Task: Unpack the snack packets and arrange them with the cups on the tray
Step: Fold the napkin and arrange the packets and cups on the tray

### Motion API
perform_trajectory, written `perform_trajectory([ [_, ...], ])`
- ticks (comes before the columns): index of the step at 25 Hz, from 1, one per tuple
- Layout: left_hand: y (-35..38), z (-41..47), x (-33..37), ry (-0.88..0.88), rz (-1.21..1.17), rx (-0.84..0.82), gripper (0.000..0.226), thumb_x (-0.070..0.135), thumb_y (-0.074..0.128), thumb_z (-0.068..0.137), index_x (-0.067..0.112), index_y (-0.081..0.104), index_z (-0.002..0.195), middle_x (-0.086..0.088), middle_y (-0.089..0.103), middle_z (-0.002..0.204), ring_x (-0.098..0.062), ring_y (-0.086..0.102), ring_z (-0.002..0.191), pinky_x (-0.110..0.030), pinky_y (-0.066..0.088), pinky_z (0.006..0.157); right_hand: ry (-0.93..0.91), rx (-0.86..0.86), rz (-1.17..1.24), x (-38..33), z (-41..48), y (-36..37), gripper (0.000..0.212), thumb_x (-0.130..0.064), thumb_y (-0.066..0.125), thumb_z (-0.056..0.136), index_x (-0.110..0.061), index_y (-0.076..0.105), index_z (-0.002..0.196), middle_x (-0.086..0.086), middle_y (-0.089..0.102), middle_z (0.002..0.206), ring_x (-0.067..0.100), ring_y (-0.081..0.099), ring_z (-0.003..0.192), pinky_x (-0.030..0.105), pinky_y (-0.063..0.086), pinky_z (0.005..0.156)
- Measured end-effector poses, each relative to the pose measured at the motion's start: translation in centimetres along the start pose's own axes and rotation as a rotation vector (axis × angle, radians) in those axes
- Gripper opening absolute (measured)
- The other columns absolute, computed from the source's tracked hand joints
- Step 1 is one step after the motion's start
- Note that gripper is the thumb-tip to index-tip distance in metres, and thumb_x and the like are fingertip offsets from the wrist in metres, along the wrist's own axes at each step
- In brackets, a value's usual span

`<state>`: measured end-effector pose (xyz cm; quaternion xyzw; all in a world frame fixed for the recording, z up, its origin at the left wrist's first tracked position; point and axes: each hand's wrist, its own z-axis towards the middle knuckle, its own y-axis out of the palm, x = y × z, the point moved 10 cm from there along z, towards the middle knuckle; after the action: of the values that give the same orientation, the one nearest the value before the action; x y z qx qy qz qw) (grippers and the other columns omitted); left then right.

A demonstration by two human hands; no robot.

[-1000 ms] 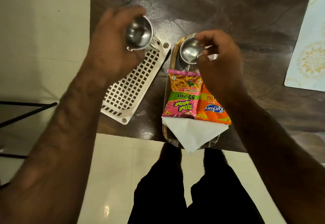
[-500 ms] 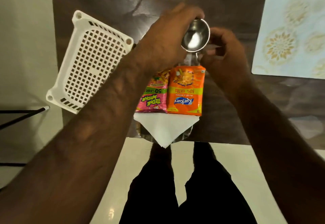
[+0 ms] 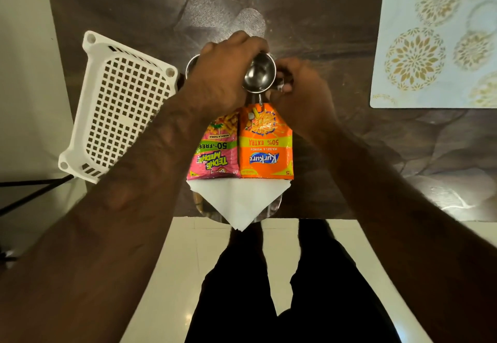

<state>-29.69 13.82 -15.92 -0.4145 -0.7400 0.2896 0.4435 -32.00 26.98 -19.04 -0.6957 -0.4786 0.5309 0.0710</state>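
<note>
Over the far end of the tray (image 3: 275, 205), beyond the snack packets (image 3: 266, 149), a steel cup (image 3: 259, 73) sits between both hands, the left hand (image 3: 223, 81) curled round it, the right hand (image 3: 298, 92) pinching its side.

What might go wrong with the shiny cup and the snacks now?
1. The left hand grips the shiny steel cup right at the far end of the orange snack packet; set down on that packet's edge, it may wobble and tip over.
2. The white folded napkin pokes past the oval steel tray and the edge of the dark table; a bump might send it to the floor.
</note>
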Motion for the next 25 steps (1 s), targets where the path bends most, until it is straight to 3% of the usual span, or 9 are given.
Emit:
perform_trajectory([
  [5, 0.4, -0.1, -0.1, 0.017, 0.029, 0.014, 0.078, 0.007, 0.081, 0.071, 0.028, 0.05, 0.139, 0.0, 0.053, 0.137, -0.027, 0.055, 0.125, -0.043, 0.031, 0.109, 0.025, -0.004, 0.056, 0.4, -0.5, 0.3, 0.044, -0.014, 0.071, 0.088, -0.024, 0.065, 0.13, -0.005, 0.071, 0.121, 0.011, 0.067, 0.104, 0.02, 0.048, 0.087],
  [10, 0.7, 0.0, -0.1, 0.032, 0.041, 0.041, 0.078, 0.012, 0.082, 0.071, 0.028, 0.05, 0.14, -0.001, 0.052, 0.137, -0.028, 0.054, 0.125, -0.044, 0.032, 0.109, 0.024, -0.004, 0.023, 0.5, -0.4, 0.6, 0.044, -0.014, 0.072, 0.087, -0.024, 0.066, 0.13, -0.006, 0.071, 0.121, 0.002, 0.058, 0.1, -0.003, 0.031, 0.073],
  [16, -0.7, -2.2, 1.0, 0.051, -0.016, 0.062, 0.092, 0.012, 0.079, 0.07, 0.025, 0.039, 0.152, -0.003, 0.044, 0.149, -0.028, 0.047, 0.135, -0.042, 0.031, 0.111, 0.024, 0.015, 0.008, -0.1, -1.2, 0.1, 0.048, -0.006, 0.061, 0.087, -0.022, 0.065, 0.132, -0.001, 0.069, 0.125, 0.008, 0.06, 0.105, 0.002, 0.034, 0.072],
  [19, -4.3, -6.5, 0.1, 0.058, -0.236, 0.244, 0.081, 0.006, 0.074, 0.068, 0.015, 0.05, 0.145, -0.007, 0.051, 0.143, -0.025, 0.052, 0.13, -0.041, 0.041, 0.11, 0.033, 0.1, -0.021, -0.8, -1.9, -2.1, 0.051, -0.009, 0.049, 0.084, -0.021, 0.067, 0.13, 0.004, 0.065, 0.124, 0.013, 0.059, 0.107, 0.01, 0.037, 0.074],
  [22, -7.5, -14.3, -7.2, -0.21, -0.433, 0.583, 0.051, 0.008, 0.071, 0.078, 0.01, 0.061, 0.128, -0.007, 0.061, 0.127, -0.019, 0.06, 0.115, -0.034, 0.049, 0.101, -0.054, 0.188, -0.061, -4.0, -2.2, -4.2, 0.048, -0.004, 0.054, 0.085, -0.02, 0.069, 0.128, 0.005, 0.065, 0.12, 0.01, 0.059, 0.102, 0.003, 0.037, 0.076],
  [25, -6.1, -21.9, -16.0, -0.625, -0.504, 0.661, 0.035, 0.006, 0.069, 0.083, 0.014, 0.063, 0.117, -0.003, 0.066, 0.121, -0.015, 0.066, 0.099, -0.039, 0.058, 0.089, -0.222, 0.184, -0.046, -10.2, -1.6, -3.7, 0.048, -0.004, 0.051, 0.081, -0.019, 0.072, 0.122, -0.001, 0.064, 0.11, 0.02, 0.065, 0.105, 0.022, 0.05, 0.089],
])
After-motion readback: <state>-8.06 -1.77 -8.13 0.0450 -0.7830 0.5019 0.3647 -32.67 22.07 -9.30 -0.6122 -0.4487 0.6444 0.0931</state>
